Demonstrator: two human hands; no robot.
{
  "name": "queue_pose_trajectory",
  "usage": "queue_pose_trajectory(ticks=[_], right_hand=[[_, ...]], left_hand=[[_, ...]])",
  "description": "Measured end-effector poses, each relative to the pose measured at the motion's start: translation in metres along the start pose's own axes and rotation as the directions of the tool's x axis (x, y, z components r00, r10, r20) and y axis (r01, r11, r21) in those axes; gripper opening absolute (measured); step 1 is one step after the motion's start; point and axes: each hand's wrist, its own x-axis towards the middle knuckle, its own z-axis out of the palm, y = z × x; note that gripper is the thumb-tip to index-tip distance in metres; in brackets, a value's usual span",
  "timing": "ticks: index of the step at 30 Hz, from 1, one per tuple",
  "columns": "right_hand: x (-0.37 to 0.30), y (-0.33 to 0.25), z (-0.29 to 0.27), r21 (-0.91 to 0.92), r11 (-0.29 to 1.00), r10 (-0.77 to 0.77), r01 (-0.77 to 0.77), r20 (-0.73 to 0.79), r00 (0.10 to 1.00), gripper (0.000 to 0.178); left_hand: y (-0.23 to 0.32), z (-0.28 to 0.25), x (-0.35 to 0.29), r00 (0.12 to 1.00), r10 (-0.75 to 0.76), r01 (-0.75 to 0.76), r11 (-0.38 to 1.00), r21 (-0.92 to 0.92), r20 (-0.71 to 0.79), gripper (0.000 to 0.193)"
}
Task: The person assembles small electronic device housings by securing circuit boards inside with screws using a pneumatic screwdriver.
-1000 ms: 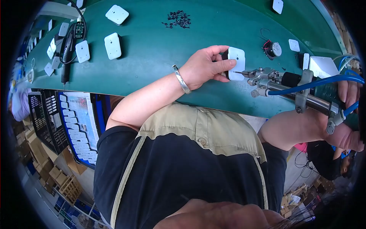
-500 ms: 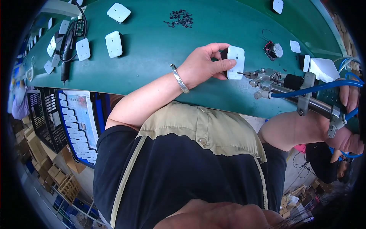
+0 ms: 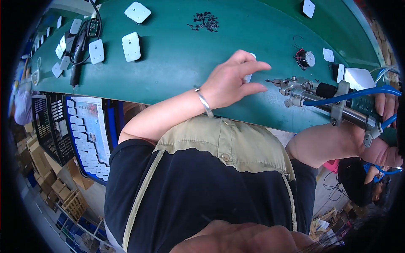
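A: White piece (image 3: 248, 78)—where?
B: Left of the metal air tool (image 3: 314, 96), partly behind the left hand (image 3: 227, 82), showing between thumb and forefinger. Those two stood spread apart; whether hidden fingers touched it, I couldn't tell.
A: Right hand (image 3: 384, 104)?
B: At the tool's rear end, partly covered—grip couldn't be told.
A: Containers?
B: Far left of the tool, one blue tray (image 3: 113, 126): white pieces in overlapping rows, too crowded to count. Farther left, one black crate (image 3: 51, 130); contents unclear.
A: Counts?
B: Beyond the tool, one round speaker (image 3: 309, 59). Beyond and left, one heap of small black parts (image 3: 205, 21), uncounted.
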Motion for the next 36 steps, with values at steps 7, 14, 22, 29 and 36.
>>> queue_pose_trajectory(ticks=[7,14,22,29,36], right_hand=[[-0.008,-0.017,-0.008,-0.002,1.0,0.011,-0.011,-0.056,0.998,0.047],[-0.011,-0.018,-0.012,-0.044,0.997,0.065,-0.062,0.068,0.996,0.049],[-0.009,-0.016,-0.011,-0.001,0.998,0.06,-0.06,0.022,0.998,0.049],[-0.007,-0.014,-0.007,-0.103,0.995,0.005,-0.006,-0.009,1.0,0.049],[-0.017,-0.006,-0.028,0.022,1.0,0.022,-0.02,-0.072,0.997,0.052]], left_hand=[[-0.002,0.01,0.003,0.998,0.016,-0.003,0.979,-0.205,0.062,0.013],[0.001,0.008,0.001,0.994,0.111,-0.111,0.994,-0.026,0.021,0.011],[0.002,0.006,0.002,0.985,0.171,-0.171,0.982,0.079,0.004,0.011],[0.002,0.002,0.004,0.972,0.237,-0.235,0.966,0.107,0.0,0.011],[-0.007,0.006,0.0,0.955,0.296,-0.298,0.939,0.17,0.036,0.011]])
